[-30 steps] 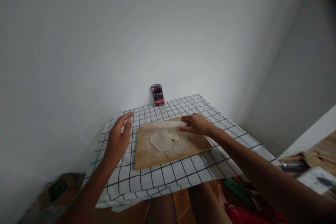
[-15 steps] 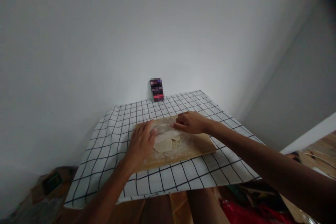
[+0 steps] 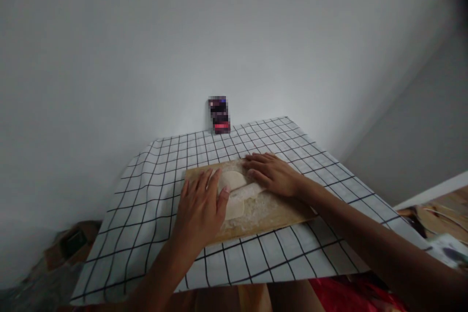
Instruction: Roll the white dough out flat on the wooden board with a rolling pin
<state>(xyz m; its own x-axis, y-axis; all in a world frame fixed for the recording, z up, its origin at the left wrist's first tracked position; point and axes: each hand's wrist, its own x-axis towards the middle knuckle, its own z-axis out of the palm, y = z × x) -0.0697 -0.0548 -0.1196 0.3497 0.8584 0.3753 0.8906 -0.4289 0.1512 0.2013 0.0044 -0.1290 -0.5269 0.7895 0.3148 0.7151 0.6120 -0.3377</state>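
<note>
A flour-dusted rolling pin [image 3: 245,192] lies slantwise over a thin piece of dough, which shows beyond it as a pale rounded sheet [image 3: 233,180] and in front of it as another flap [image 3: 234,210]. My left hand [image 3: 203,200] rests palm down over the pin's left end, fingers stretched forward and thumb beside the dough. On the right end lies my right hand [image 3: 272,173], its fingers extended flat. Both palms hide the pin's ends. Beneath everything is a floury wooden board [image 3: 281,212].
A white cloth with black checks [image 3: 256,256] covers the table. Against the wall at the back stands a small dark, blurred-out object [image 3: 219,116]. A cardboard box [image 3: 71,243] is on the floor at left, and red material [image 3: 351,295] lies below the front edge.
The rolling pin has come nearer to me across the dough, exposing more dough behind it. My right hand's curled fingers have straightened out. The view has shifted slightly.
</note>
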